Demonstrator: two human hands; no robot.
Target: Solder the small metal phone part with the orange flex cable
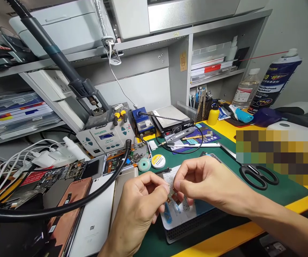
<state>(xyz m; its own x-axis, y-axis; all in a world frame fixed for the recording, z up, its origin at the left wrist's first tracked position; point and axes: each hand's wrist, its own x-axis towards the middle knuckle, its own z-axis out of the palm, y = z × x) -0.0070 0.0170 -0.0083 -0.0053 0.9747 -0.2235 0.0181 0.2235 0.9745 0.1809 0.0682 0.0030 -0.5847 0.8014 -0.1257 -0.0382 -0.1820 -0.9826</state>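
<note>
My left hand is closed in a pinch, thumb against fingertips, on a small flex-cable part with a metallic face and brown ribbon ends. Opposite it, my right hand is also closed, its thumb and fingertips at the part's upper right edge. The fingers cover much of the piece, so its full shape is hidden. Below both hands lies a pale, printed work pad on a dark perforated base. Black scissors rest on the green mat to the right of my right wrist.
At left lie phone housings, including a white one, crossed by a thick black hose. A hot-air station, a blue soldering unit and a heating plate stand behind. Round tins and a white brush lie nearer.
</note>
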